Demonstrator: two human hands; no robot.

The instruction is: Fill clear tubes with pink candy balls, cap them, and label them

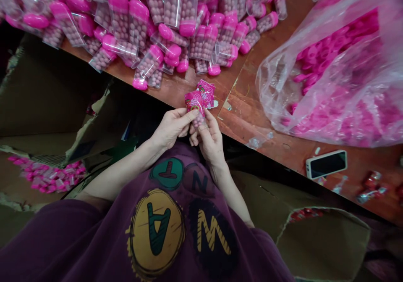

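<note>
In front of my chest, at the table's edge, both hands hold a small clear candy bottle (197, 121) filled with pale pink balls. A pink printed wrapper (192, 98) is at its far end; I cannot tell whether it is around the bottle or only against it. My left hand (172, 126) is closed, its thumb pressed on the bottle's left side. From the right, my right hand (210, 138) pinches the bottle, with some fingers curled beneath. Just beyond, more pink printed wrappers (209, 91) lie on the table.
Pink-capped candy bottles (151, 61) are heaped along the wooden table (245, 114). At right stand a clear bag (273, 76) of pink plastic pieces and a phone (327, 164). Cardboard boxes (40, 93) sit below; small pink pieces (53, 177) show at lower left.
</note>
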